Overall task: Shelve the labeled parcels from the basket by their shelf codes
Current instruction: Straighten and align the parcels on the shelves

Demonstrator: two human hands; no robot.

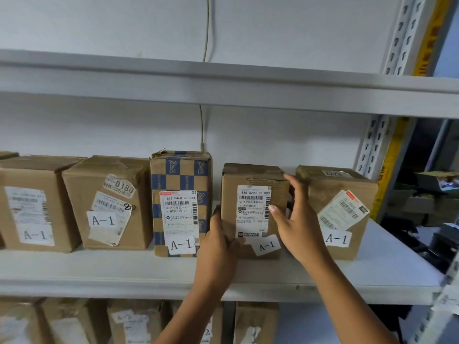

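A small brown cardboard parcel (250,177) with a white shipping label and an "A-1" tag stands on the grey shelf (99,266). My left hand (218,242) grips its lower left corner, thumb on the front face. My right hand (298,219) holds its right side, fingers reaching into the gap beside the neighbouring box. Other "A-1" parcels stand in the same row: a blue-checked box (181,175) to the left and a brown box (340,192) to the right.
Two more brown "A-1" boxes (82,184) fill the shelf's left part. A shelf board (223,83) runs overhead. The lower shelf holds several boxes (134,321). A perforated upright (372,145) bounds the right end, with bare shelf beside it.
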